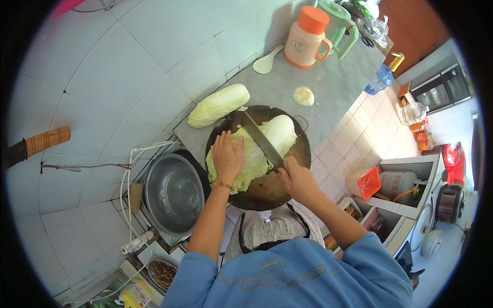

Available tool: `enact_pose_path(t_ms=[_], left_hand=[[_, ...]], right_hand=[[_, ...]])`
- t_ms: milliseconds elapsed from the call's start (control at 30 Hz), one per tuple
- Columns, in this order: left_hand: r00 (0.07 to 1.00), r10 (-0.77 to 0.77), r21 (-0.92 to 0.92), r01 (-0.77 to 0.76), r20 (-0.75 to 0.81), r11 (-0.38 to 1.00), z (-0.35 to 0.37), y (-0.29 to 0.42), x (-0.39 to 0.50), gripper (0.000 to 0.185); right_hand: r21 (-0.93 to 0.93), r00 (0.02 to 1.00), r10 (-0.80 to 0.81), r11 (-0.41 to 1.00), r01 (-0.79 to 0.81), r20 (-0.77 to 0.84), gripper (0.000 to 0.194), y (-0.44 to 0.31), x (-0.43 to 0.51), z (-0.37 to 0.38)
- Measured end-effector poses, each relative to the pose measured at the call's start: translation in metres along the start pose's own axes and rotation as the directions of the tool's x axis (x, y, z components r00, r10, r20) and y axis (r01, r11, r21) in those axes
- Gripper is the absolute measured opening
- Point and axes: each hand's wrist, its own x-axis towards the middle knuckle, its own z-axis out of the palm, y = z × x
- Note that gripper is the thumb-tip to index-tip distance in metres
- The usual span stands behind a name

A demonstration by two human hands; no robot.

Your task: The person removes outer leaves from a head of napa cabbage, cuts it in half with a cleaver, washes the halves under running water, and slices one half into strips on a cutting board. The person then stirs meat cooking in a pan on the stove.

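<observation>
Napa cabbage (282, 133) lies on a round wooden chopping board (265, 190) in front of me, its loose leaves spread towards the left. My left hand (226, 156) rests flat on those leaves, fingers extended. In my right hand (298, 181) is the handle of a broad kitchen knife (264, 142). The blade runs diagonally across the cabbage; how deep its edge sits is hidden. Behind the board lies a whole napa cabbage (219, 105). A cut-off cabbage base (303, 96) sits apart on the grey counter (331, 84).
A metal basin (173, 192) stands left of the board, near white pipes (124, 188). At the back are a white spoon (265, 63), an orange-lidded thermos (307, 38) and a green jug (341, 27). Beyond the counter's right edge lies tiled floor (339, 158), with an orange bin (364, 183).
</observation>
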Motion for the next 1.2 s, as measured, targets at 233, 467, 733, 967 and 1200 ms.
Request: enact_pose_path(t_ms=[233,467,733,967,1200], left_hand=[[0.957,0.120,-0.114,-0.092,0.263,0.989,0.012,0.063,0.056,0.065],[0.839,-0.067,0.178,-0.036,0.540,0.983,0.030,0.099,0.070,0.084],[0.833,-0.299,0.186,0.239,0.465,0.953,0.015,0.073,0.056,0.089],[0.927,-0.300,0.008,0.306,0.224,0.952,0.017,0.072,0.042,0.090],[0.873,-0.389,-0.083,0.429,0.295,0.899,0.029,0.098,0.011,0.096]], right_hand=[[0.348,0.924,0.266,0.923,-0.163,-0.275,0.020,0.037,-0.045,-0.044],[0.455,0.901,0.383,0.852,-0.260,-0.202,0.022,0.058,-0.051,0.012],[0.428,0.985,0.077,0.904,-0.002,-0.156,0.024,0.047,-0.008,0.027],[0.292,0.995,-0.068,0.952,0.087,-0.076,0.020,0.061,0.036,0.001],[0.200,0.968,-0.251,0.948,0.249,-0.019,0.022,0.077,0.052,-0.023]])
